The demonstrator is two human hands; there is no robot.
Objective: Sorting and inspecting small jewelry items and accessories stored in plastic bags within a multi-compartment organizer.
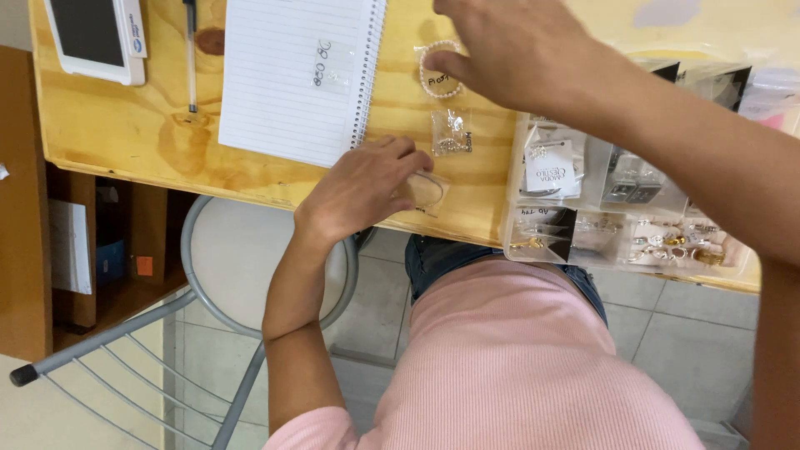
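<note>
We look down on a pale wooden table (125, 125) from above; our left hand (367, 185) rests near its front edge, fingers curled together and pressing down on a small clear bag (427, 190) that holds a thin ring-shaped piece; the bag lies flat on the wood, partly under our fingertips and just beside the lower corner of the notebook (296, 75). Our right hand (508, 50) reaches across farther back, fingers bent and close together, the thumb touching a pearl bracelet (439, 71) that lies in its own clear packet; whether it truly grips the bracelet we cannot tell, since the palm hides most of it. Between the two hands sits another small bag (452, 132) with silvery pieces inside, apart from both.

The notebook is lined and spiral-bound, open on a blank page, with a little see-through packet (327, 65) lying on it; left of it lies a pen (191, 50), and beyond that a white device with a dark screen (93, 35) at the table's corner. To our right a clear plastic organiser box (512, 200) overhangs the front edge (its compartments hold rings, earrings and small bagged cards). Below the table we see a round grey stool (242, 258) on a tiled floor, and our pink top and jeans.
</note>
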